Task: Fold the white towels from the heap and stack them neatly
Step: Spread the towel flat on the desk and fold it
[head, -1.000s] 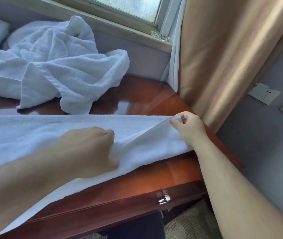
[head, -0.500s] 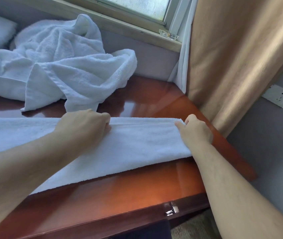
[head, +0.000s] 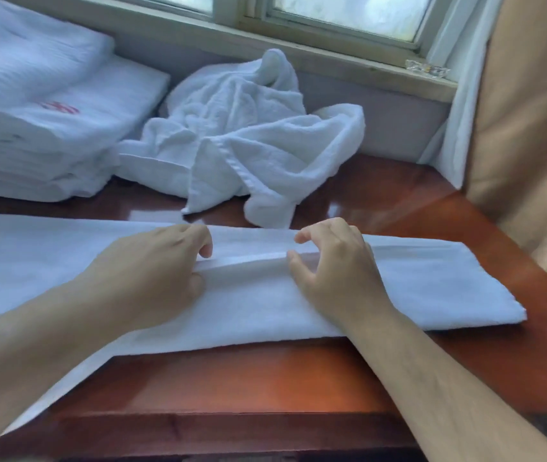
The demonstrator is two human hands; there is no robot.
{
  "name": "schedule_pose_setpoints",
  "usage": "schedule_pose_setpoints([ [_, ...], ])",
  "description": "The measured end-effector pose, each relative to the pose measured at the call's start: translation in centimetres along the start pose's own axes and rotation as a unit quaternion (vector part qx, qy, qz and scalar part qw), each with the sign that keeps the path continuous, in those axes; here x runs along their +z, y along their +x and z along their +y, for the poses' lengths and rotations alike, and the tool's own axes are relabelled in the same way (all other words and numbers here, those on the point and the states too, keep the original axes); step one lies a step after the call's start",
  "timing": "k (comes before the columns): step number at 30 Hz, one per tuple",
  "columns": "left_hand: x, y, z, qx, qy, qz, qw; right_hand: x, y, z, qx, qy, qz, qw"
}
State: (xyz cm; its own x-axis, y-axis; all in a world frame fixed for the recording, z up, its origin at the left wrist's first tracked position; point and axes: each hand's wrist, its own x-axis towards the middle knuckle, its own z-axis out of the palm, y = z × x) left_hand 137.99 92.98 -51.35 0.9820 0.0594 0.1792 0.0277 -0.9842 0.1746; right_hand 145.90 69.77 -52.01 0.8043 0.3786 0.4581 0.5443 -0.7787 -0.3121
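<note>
Towel (head: 432,288) flat on table (head: 265,378), folded hem in pinch of left hand (head: 152,271) and right hand (head: 335,271).

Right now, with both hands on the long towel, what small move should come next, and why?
Probably slide both hands outward along the hem to flatten it. The left hand and right hand pinch the towel near its middle, where the folded edge stands slightly raised.

Forearms extended, the left hand (head: 152,271) and right hand (head: 332,275), close together, pinch the towel (head: 432,281).
</note>
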Motion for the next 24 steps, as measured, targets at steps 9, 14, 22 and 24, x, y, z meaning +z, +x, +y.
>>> schedule_pose_setpoints([
  [9,-5.2,-10.3,-11.5,-0.134,0.012,-0.014,0.991,4.9,0.4,-13.5,-0.193,0.043,-0.157,0.968],
  [14,-7.6,-13.4,-14.4,-0.160,0.044,0.000,0.986,6.4,0.9,-17.6,-0.262,0.029,-0.080,0.961],
  [22,-9.3,-14.1,-18.5,-0.199,0.112,0.085,0.970,7.5,1.9,-17.8,-0.249,0.012,-0.040,0.968],
  [24,-9.3,-13.0,-20.2,-0.213,0.081,0.115,0.967,8.0,2.3,-19.0,-0.254,0.024,-0.029,0.967],
])
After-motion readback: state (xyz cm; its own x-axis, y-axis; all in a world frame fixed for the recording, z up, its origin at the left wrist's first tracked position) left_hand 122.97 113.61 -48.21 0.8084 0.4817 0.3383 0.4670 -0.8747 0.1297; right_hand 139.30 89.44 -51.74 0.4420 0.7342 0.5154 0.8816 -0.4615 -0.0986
